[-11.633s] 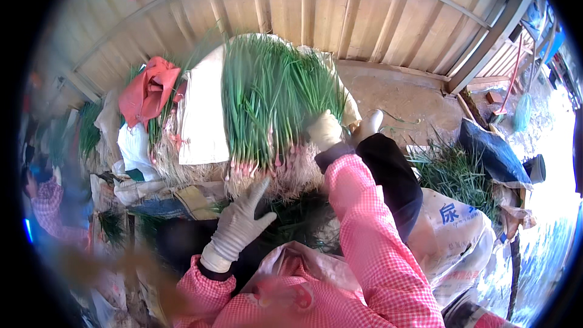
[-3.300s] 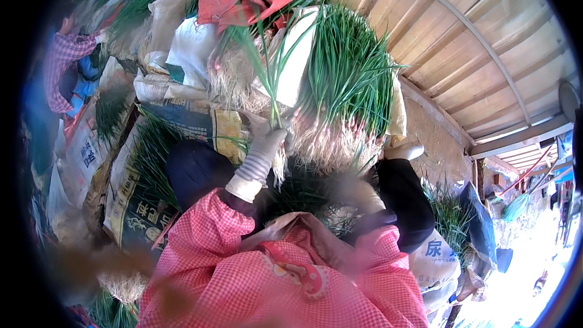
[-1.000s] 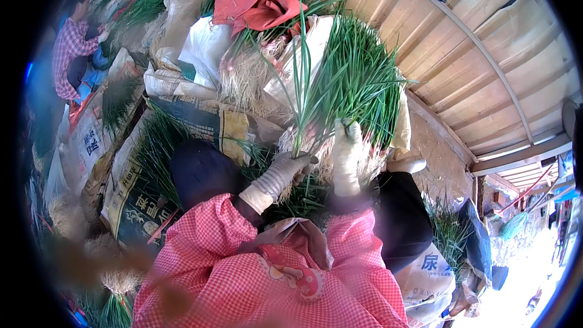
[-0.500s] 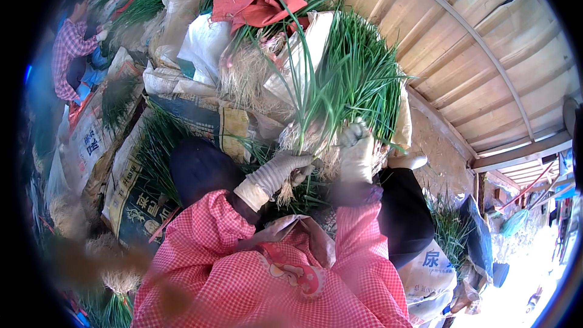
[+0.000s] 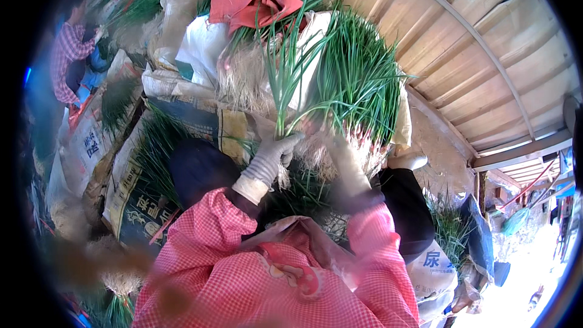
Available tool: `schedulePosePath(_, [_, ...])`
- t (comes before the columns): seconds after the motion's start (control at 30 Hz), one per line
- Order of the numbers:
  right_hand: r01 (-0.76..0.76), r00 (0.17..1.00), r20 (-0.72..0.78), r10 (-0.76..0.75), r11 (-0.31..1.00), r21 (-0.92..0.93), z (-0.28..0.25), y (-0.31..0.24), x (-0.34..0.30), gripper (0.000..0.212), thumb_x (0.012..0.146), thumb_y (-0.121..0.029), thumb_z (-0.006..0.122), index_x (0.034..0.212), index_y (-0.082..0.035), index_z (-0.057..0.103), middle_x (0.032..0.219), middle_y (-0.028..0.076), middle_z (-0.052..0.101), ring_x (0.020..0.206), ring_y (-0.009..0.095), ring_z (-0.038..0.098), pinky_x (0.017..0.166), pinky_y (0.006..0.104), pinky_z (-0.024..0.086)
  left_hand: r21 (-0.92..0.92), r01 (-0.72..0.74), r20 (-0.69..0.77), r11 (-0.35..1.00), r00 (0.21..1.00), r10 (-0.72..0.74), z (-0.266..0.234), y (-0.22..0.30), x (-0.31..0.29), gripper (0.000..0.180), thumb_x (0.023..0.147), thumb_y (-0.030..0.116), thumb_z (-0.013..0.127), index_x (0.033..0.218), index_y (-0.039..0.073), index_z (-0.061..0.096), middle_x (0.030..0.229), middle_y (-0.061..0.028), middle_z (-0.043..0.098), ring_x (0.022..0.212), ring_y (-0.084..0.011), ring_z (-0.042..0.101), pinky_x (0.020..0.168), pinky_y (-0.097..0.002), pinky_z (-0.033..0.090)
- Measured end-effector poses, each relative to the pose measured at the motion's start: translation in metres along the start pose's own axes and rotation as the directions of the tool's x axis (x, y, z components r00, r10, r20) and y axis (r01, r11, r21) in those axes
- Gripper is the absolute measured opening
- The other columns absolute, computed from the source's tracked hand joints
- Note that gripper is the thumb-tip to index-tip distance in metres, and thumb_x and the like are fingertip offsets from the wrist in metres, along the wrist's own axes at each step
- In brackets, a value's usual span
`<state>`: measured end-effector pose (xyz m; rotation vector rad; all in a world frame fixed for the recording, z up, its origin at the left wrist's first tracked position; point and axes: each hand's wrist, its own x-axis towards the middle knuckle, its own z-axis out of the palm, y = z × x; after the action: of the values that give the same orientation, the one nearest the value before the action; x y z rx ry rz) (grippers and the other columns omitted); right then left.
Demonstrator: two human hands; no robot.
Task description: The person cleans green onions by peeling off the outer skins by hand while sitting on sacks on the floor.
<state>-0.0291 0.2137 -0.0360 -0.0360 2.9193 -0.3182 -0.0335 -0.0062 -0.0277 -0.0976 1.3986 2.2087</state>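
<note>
1. Pile of long-leaved green plants (image 5: pixel 364 79) lies ahead of the person, leaves toward the wall (image 5: pixel 486 67), pinkish bulbs and pale roots toward the lap; every place below is told from it.
2. Left grip (image 5: pixel 269 159), in a grey-white glove with stripes, is just left of the pile's root end, fingers curled around the lower stalks of a small bunch (image 5: pixel 284 88); the bunch stands nearly upright, its leaves fanning out above the glove and some roots hanging below.
3. Right grip (image 5: pixel 343 152), in a pale glove, is at the near edge of the pile, over the roots; it is blurred, so I cannot tell whether its fingers are closed on anything.
4. Loose greens (image 5: pixel 303 191) lie just below the pile's roots, between the person's knees.
5. Left of the pile are another root bundle (image 5: pixel 243 82), a red cloth (image 5: pixel 254 3) above that, and a white sack (image 5: pixel 200 51).
6. A pale shoe (image 5: pixel 408 161) is beside the pile's lower right corner.
7. Well apart, far left of the pile, a co-worker in a checked shirt (image 5: pixel 71 54) bends over more greens.
</note>
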Motion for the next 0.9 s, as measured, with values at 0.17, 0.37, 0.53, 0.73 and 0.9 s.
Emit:
schedulePosePath(0.17, [-0.252, 0.872, -0.287, 0.396, 0.866, 0.431, 0.010, -0.007, 0.045, 0.034, 0.081, -0.034, 0.063, 0.099, -0.006, 0.061, 0.072, 0.012, 0.065, 0.067, 0.021, 0.064, 0.064, 0.0341, 0.051, -0.307, -0.183, 0.039, 0.934, 0.978, 0.205, 0.014, 0.031, -0.009, 0.023, 0.087, 0.029, 0.061, 0.099, 0.009, 0.063, 0.058, 0.0072, 0.031, 0.045, -0.0070, 0.029, 0.043, -0.0229, 0.024])
schedulePosePath(0.37, [-0.147, 0.978, 0.150, 0.143, -0.031, 0.989, -0.015, -0.028, -0.010, 0.013, 0.085, -0.022, 0.065, 0.079, -0.013, 0.057, 0.060, -0.005, 0.052, 0.046, 0.004, 0.043, 0.042, 0.0172, 0.032, 0.049, 0.082, -0.046, 0.995, 0.996, -0.080, 0.006, 0.003, 0.002, 0.038, 0.088, 0.035, 0.057, 0.112, 0.007, 0.060, 0.109, -0.0094, 0.065, 0.099, -0.0204, 0.063, 0.065, -0.0284, 0.050])
schedulePosePath(0.53, [-0.031, 0.999, 0.039, -0.020, 0.295, 0.955, 0.017, -0.038, -0.028, 0.015, 0.083, -0.020, 0.067, 0.083, -0.008, 0.058, 0.063, 0.000, 0.056, 0.052, 0.008, 0.051, 0.047, 0.0212, 0.041, 0.208, 0.125, -0.053, 0.970, 0.992, -0.117, -0.009, -0.019, 0.007, 0.043, 0.089, 0.040, 0.054, 0.114, 0.005, 0.059, 0.106, -0.0088, 0.065, 0.094, -0.0208, 0.064, 0.068, -0.0278, 0.049])
schedulePosePath(0.73, [0.348, 0.820, 0.530, -0.218, 0.924, -0.159, 0.096, 0.005, -0.065, 0.026, 0.084, -0.027, 0.055, 0.094, -0.004, 0.063, 0.090, 0.018, 0.066, 0.084, 0.032, 0.066, 0.073, 0.0419, 0.054, 0.293, 0.007, -0.198, 0.956, 0.979, 0.054, -0.007, 0.010, 0.007, 0.048, 0.088, 0.046, 0.049, 0.114, 0.007, 0.059, 0.107, -0.0069, 0.065, 0.093, -0.0152, 0.063, 0.059, -0.0244, 0.043])
schedulePosePath(0.9, [-0.114, 0.993, 0.038, 0.115, 0.993, -0.030, -0.006, -0.023, 0.012, 0.040, 0.092, -0.039, 0.050, 0.107, -0.002, 0.054, 0.092, 0.016, 0.065, 0.080, 0.028, 0.067, 0.069, 0.0391, 0.055, 0.096, 0.057, -0.136, 0.994, 0.990, -0.044, 0.008, 0.005, 0.004, 0.039, 0.089, 0.035, 0.055, 0.115, 0.005, 0.059, 0.102, -0.0084, 0.066, 0.084, -0.0168, 0.066, 0.056, -0.0239, 0.047])
